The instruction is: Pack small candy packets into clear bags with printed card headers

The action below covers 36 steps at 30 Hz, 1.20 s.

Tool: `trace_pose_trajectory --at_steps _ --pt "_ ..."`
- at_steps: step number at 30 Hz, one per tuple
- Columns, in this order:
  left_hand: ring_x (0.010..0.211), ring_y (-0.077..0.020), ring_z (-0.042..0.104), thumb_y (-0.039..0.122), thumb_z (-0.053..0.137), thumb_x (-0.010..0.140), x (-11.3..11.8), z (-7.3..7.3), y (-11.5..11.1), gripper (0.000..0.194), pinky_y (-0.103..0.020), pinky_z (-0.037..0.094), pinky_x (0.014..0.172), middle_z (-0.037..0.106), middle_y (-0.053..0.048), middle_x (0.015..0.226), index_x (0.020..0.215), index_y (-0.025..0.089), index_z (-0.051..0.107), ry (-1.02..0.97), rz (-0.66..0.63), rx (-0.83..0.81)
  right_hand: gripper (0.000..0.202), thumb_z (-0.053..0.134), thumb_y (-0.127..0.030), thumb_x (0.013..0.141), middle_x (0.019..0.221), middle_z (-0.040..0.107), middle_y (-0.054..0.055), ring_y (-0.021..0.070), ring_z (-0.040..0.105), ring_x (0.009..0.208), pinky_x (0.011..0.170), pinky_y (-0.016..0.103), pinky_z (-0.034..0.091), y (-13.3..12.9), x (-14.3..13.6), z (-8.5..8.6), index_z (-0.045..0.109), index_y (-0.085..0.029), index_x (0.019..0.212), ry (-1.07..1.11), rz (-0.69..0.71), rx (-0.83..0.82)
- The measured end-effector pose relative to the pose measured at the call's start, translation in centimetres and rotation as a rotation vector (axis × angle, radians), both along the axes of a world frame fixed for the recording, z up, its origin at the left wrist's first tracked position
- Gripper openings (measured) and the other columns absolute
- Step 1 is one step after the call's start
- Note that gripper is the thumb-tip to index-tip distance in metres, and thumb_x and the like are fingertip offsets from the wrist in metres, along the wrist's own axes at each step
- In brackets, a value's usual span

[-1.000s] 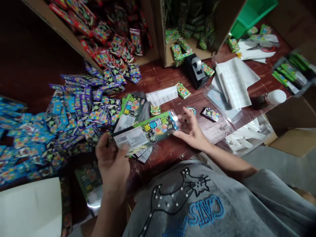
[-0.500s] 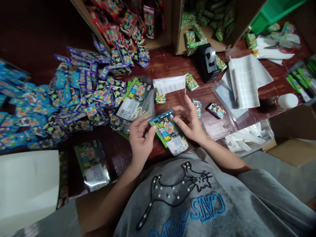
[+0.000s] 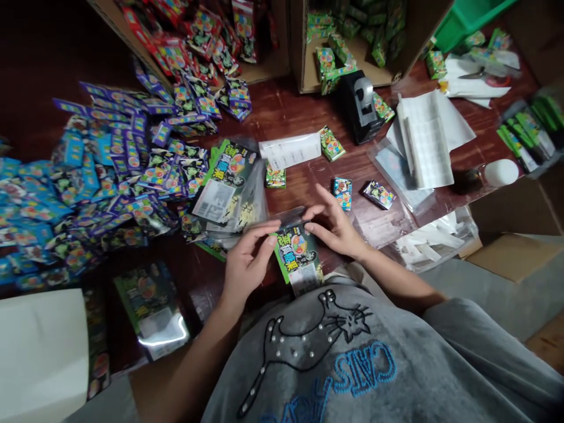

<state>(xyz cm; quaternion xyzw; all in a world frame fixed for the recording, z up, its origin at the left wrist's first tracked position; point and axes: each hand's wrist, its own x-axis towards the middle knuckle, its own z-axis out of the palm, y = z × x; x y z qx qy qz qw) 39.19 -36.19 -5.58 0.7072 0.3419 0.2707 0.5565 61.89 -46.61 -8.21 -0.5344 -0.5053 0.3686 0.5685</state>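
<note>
A printed plastic bag [image 3: 296, 249], black and green with a colourful round picture and a white label at its lower end, is held upright in front of my shirt. My left hand [image 3: 251, 258] grips its upper left corner between thumb and fingers. At the upper right corner my right hand [image 3: 335, 229] pinches the bag, its index finger stretched upward. A clear strip runs along the bag's top edge between both hands. Just beyond my left hand lies a stack of similar bags [image 3: 229, 182]. Past my right hand rest a blue packet [image 3: 342, 192] and a purple-black packet [image 3: 378, 194].
Blue and purple packets [image 3: 127, 170] are heaped on the left. Cardboard boxes of red packets [image 3: 207, 35] and green packets [image 3: 337, 53] stand at the back. A tape dispenser [image 3: 362, 108], white sheets [image 3: 425, 141] and a white-capped bottle [image 3: 500, 173] sit on the right.
The bag has dropped lower towards my shirt, and the blue strip at its top no longer shows. My right hand has come down onto the bag's corner. The view has shifted slightly.
</note>
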Motion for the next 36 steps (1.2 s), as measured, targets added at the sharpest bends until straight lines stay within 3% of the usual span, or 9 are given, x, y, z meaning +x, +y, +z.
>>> trace_pose_trajectory --at_steps 3,5,13,17,21,27,30,32,36 --pt "0.120 -0.0205 0.076 0.036 0.071 0.102 0.6 0.1 0.1 0.024 -0.039 0.059 0.108 0.080 -0.009 0.127 0.121 0.022 0.073 -0.048 0.064 -0.072 0.099 0.067 -0.041 0.106 0.145 0.064 0.014 0.0236 0.063 0.135 0.121 0.047 0.051 0.5 0.7 0.5 -0.001 -0.029 0.177 -0.007 0.043 -0.017" --pt "0.117 -0.0209 0.077 0.039 0.074 0.100 0.9 0.5 0.0 0.032 -0.037 0.061 0.103 0.081 -0.009 0.126 0.127 0.023 0.070 -0.049 0.082 -0.123 0.096 0.062 -0.043 0.109 0.134 0.070 0.012 0.0238 0.067 0.130 0.120 0.048 0.053 0.7 0.9 0.9 -0.004 -0.028 0.177 0.010 0.104 -0.044" --pt "0.099 -0.0205 0.078 0.042 0.078 0.095 2.2 3.6 0.2 0.020 -0.035 0.063 0.094 0.084 -0.005 0.110 0.103 0.024 0.080 0.101 0.061 -0.134 0.088 0.073 -0.048 0.102 0.104 0.073 0.003 0.0187 0.073 0.093 0.089 0.037 0.065 0.8 0.6 3.1 0.023 -0.028 0.171 0.142 0.071 -0.127" --pt "0.084 -0.0189 0.077 0.042 0.079 0.094 2.7 4.1 0.7 0.018 -0.032 0.063 0.081 0.083 -0.003 0.094 0.096 0.024 0.079 0.131 0.072 -0.158 0.100 0.081 -0.047 0.095 0.100 0.074 0.001 0.0174 0.073 0.087 0.081 0.033 0.065 1.6 0.7 3.9 0.021 -0.027 0.172 0.220 0.026 -0.206" --pt "0.093 -0.0200 0.079 0.042 0.079 0.094 2.2 3.9 0.7 0.018 -0.035 0.064 0.090 0.085 -0.003 0.102 0.098 0.025 0.080 0.144 0.011 -0.103 0.101 0.081 -0.045 0.096 0.101 0.076 0.002 0.0187 0.075 0.089 0.084 0.035 0.066 0.8 1.3 4.0 0.019 -0.026 0.174 0.211 0.059 -0.224" --pt "0.109 -0.0199 0.078 0.033 0.080 0.094 1.5 2.9 -0.4 0.015 -0.036 0.063 0.102 0.082 -0.005 0.115 0.106 0.024 0.078 0.021 -0.065 -0.030 0.059 0.065 -0.042 0.109 0.118 0.079 0.006 0.0214 0.074 0.117 0.112 0.045 0.057 -1.4 3.2 6.0 0.046 -0.026 0.162 -0.035 0.161 -0.073" --pt "0.108 -0.0196 0.078 0.034 0.077 0.096 1.8 2.7 -0.4 0.013 -0.036 0.063 0.103 0.081 -0.006 0.115 0.104 0.023 0.078 0.027 -0.058 -0.023 0.025 0.071 -0.041 0.105 0.108 0.075 0.005 0.0206 0.069 0.108 0.104 0.042 0.055 -0.5 4.5 8.4 0.071 -0.022 0.122 -0.243 0.149 -0.022" --pt "0.106 -0.0203 0.079 0.037 0.078 0.095 2.0 2.7 -0.4 0.016 -0.037 0.063 0.103 0.082 -0.006 0.115 0.104 0.023 0.077 0.037 -0.051 -0.032 0.019 0.075 -0.040 0.102 0.101 0.070 0.004 0.0205 0.064 0.102 0.097 0.039 0.053 0.7 4.9 9.6 0.072 -0.021 0.100 -0.346 0.238 0.012" --pt "0.106 -0.0211 0.079 0.039 0.078 0.096 1.9 2.8 -0.5 0.019 -0.038 0.064 0.103 0.082 -0.007 0.115 0.106 0.023 0.077 0.037 -0.059 -0.027 0.011 0.074 -0.029 0.099 0.100 0.065 0.005 0.0212 0.061 0.099 0.094 0.038 0.049 2.9 4.4 9.9 0.068 -0.019 0.096 -0.487 0.427 -0.022"
